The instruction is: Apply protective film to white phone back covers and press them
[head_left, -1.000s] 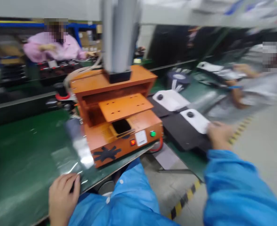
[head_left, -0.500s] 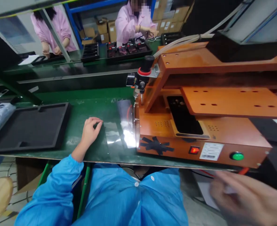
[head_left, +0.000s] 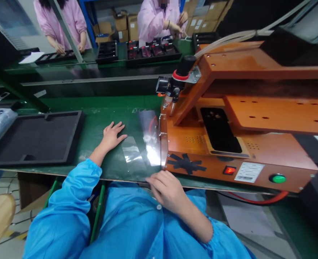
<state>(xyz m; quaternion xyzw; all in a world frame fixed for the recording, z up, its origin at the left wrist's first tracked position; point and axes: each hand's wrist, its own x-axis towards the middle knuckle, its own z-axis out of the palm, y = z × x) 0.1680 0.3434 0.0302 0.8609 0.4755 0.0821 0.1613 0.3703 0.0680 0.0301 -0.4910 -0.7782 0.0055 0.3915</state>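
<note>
Toward the left of the green surface (head_left: 92, 124), a black tray (head_left: 37, 138) is lying apart from the left hand (head_left: 111, 139), whose fingers, curled a moment ago, are now spreading wide, gripping nothing visible. Just right of them, 2 clear films (head_left: 131, 150) are lying beside the orange machine (head_left: 215, 168). The right hand (head_left: 169, 189), having left that machine's right end, is hanging by the front edge, its fingers bending loosely; whether they are holding anything, I cannot tell. Work is apparently shifting toward the films.
</note>
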